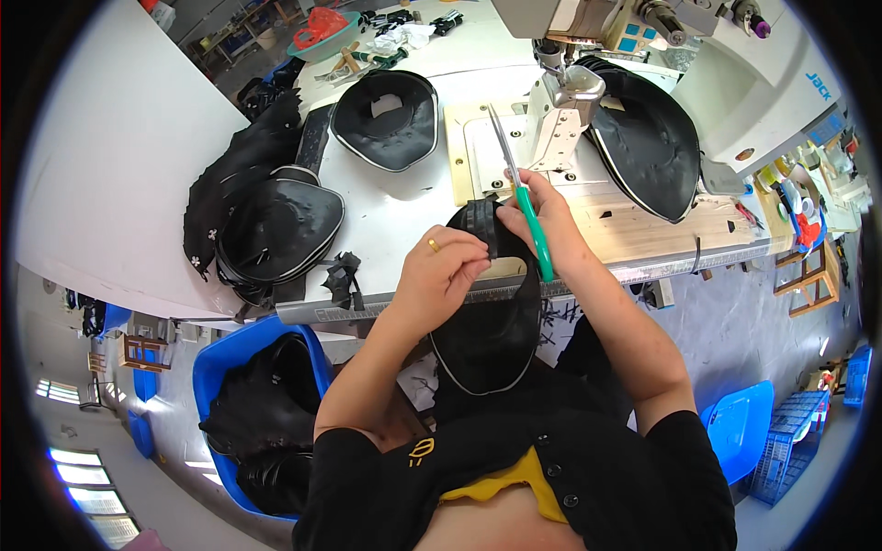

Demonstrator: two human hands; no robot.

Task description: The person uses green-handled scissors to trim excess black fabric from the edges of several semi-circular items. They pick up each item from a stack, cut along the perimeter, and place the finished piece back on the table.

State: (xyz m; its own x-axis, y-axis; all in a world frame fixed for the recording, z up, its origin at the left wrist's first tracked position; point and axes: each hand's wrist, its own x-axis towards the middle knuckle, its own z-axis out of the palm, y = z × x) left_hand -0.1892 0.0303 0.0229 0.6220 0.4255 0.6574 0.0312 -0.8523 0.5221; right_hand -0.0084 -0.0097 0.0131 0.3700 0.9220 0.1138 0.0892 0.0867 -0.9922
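A black leather shoe upper (pixel 487 340) with a pale edge hangs over the table's front edge toward my lap. My left hand (pixel 439 278) pinches the upper's edge near a short dark strip (pixel 480 219); its fingertips are closed together. On the other side my right hand (pixel 555 228) grips green-handled scissors (pixel 533 230), their blades pointing away from me and up toward the sewing machine (pixel 562 101). Right fingertips also touch the upper by the strip. What lies under the fingers is partly hidden.
Stacked black uppers lie left (pixel 280 230) and right (pixel 648 138) of the machine, with another upper (pixel 386 119) further back. Black scraps (pixel 343 280) sit at the table's front edge. A blue bin (pixel 213 367) below left holds black pieces. A green basin (pixel 342 44) stands at the back.
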